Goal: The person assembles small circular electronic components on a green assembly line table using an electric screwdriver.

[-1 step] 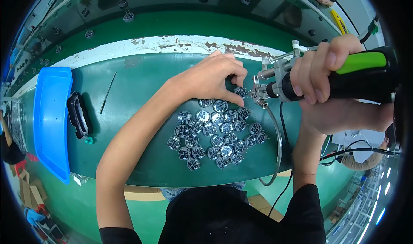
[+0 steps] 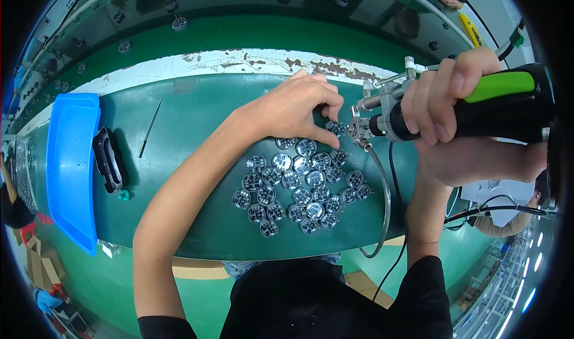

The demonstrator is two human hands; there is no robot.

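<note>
My left hand (image 2: 302,105) reaches across the bench, thumb and fingers pinching a small round electronic part (image 2: 334,128) with a dark, shiny face. Held in my right hand (image 2: 445,99) is a black and green powered screwdriver (image 2: 496,111), lying roughly sideways. Its metal nose (image 2: 359,127) points left, right beside the pinched part; whether the bit touches it I cannot tell. Below my left hand, many similar round parts (image 2: 291,180) lie in a loose cluster, some with pins showing. A clear hose (image 2: 387,201) hangs from the screwdriver's nose in a loop.
On the left of the green bench (image 2: 197,117) stand a blue tray (image 2: 72,171), a black open case (image 2: 110,159) and a thin metal rod (image 2: 150,129). Beyond the bench's worn white edge (image 2: 233,61), a green conveyor (image 2: 239,34) carries more round parts. A dark cable (image 2: 394,183) hangs at right.
The screwdriver and my right hand have shifted very slightly to the left. My left hand and the parts stay where they were.
</note>
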